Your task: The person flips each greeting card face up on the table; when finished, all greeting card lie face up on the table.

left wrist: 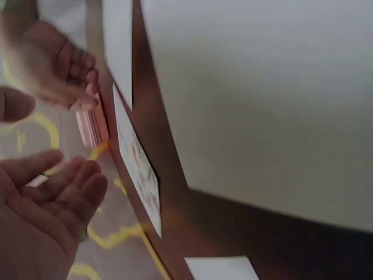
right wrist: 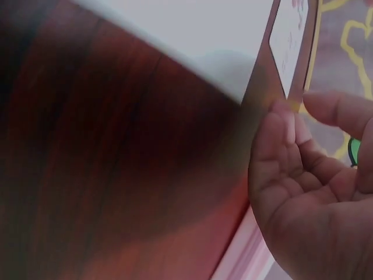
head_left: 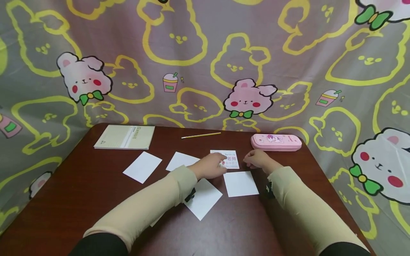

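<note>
A square card printed with red characters and a small picture (head_left: 232,162) lies flat near the back middle of the table. Over its left part hovers my left hand (head_left: 209,166), which hides that corner. The left wrist view shows this hand (left wrist: 49,204) with fingers loosely bent, apart from the card (left wrist: 139,163) and holding nothing. Just right of the card is my right hand (head_left: 261,159). In the right wrist view its fingers (right wrist: 271,146) bend loosely, with the thumb apart and nothing between them. A blank white card (head_left: 241,184) lies below the printed one.
More white cards lie about: one under the left forearm (head_left: 205,199), one behind the left hand (head_left: 180,161), one farther left (head_left: 142,167). At the back are a pale notebook (head_left: 110,137), a yellow pencil (head_left: 201,135) and a pink pencil case (head_left: 276,142). A patterned curtain (head_left: 192,74) hangs behind.
</note>
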Tool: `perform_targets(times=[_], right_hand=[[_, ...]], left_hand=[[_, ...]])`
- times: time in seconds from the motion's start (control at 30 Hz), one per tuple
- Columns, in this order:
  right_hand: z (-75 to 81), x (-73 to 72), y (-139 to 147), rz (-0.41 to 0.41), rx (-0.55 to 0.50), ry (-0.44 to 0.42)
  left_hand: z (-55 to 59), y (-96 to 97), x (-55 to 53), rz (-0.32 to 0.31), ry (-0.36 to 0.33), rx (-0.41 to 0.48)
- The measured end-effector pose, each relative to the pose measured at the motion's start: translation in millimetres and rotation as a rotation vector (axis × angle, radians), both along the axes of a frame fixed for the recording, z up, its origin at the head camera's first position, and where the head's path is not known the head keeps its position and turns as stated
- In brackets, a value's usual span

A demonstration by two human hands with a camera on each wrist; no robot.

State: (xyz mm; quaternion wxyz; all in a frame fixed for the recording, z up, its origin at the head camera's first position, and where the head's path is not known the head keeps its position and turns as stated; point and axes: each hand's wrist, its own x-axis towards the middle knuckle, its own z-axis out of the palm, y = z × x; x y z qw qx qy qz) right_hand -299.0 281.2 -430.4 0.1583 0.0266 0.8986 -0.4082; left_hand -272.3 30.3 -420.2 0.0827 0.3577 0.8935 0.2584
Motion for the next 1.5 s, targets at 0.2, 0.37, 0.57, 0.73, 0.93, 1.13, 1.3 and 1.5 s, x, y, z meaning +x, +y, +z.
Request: perform_targets(times=[0.2,0.37,0.57,0.73,0.93,1.13,1.3,1.5], right_hand=[[10.9,18.5,29,0.088,-0.083,-0.083],[17.7,32.9,48,0.135,-0.129,-0.154],[19.7,41.8,54,0.161,-0.156,-0.223],[16.9,44.5,50,0.144,-0.206,-0.261],[19.5,49.4,41,0.143,-0.241,-0.26],[18.3,51.8,34,0.133,-0.285,-0.245],[13.0,54.0,37,0.086,-0.293,-0.238],[9.3,55.2,40,0.036,-0.295,-0.225]], left_hand=[[-1.1,15.7,20.9,-0.261,0.101,-0.172],[-2.9,23.9,32.4,-0.352,0.171,-0.3],[-10.0,27.4,40.6,-0.386,0.188,-0.441],[-14.3,28.4,48.0,-0.396,0.206,-0.517],[-13.1,32.8,51.8,-0.389,0.271,-0.531],[-10.5,35.1,50.5,-0.392,0.291,-0.518],[-11.1,34.2,50.3,-0.398,0.277,-0.493],[-11.6,33.2,49.6,-0.386,0.241,-0.457]])
